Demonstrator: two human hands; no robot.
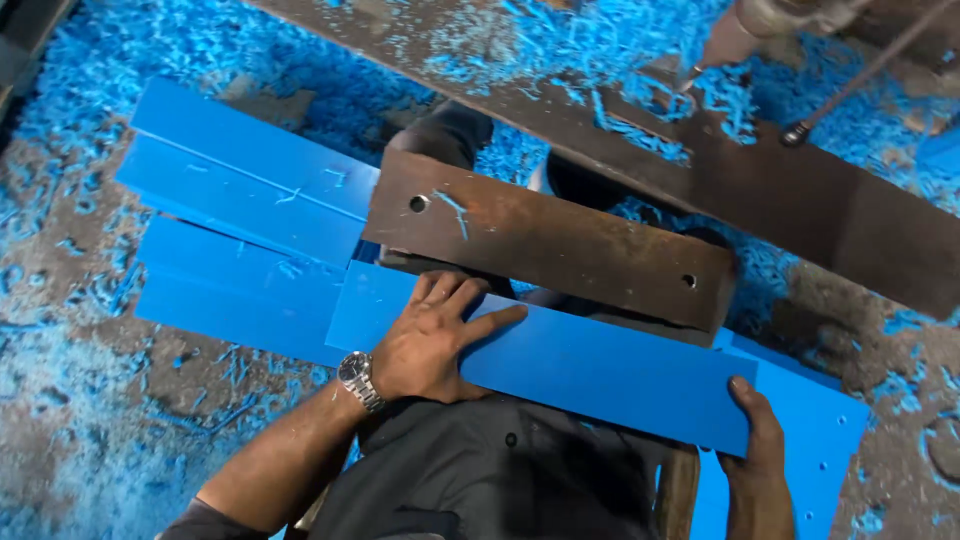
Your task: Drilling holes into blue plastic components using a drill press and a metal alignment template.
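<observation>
Nearest the camera, above the person's dark grey shirt point(500, 480), a long blue plastic strip point(600, 365) lay slantwise, its near long edge over the lap and its far long edge just beside a rusty steel block point(560, 245). The left hand point(435, 340), with a metal wristwatch point(360, 380) on its wrist, rested flat on the strip's left end, fingers spread and pressed down, not curled round any edge. The right hand point(765, 445) gripped the strip's right end, thumb on top at the corner and the other fingers hidden beneath. Under that end a wider blue sheet point(830, 440) with small drilled holes stuck out to the right. Left of the hands, several more blue strips point(240, 200) lay stacked side by side on the floor point(60, 440), their left ends free with open room around them amid blue shavings point(90, 70). Beyond the block ran a long rusty steel bar point(800, 190), littered with shavings, closing off the far side.
</observation>
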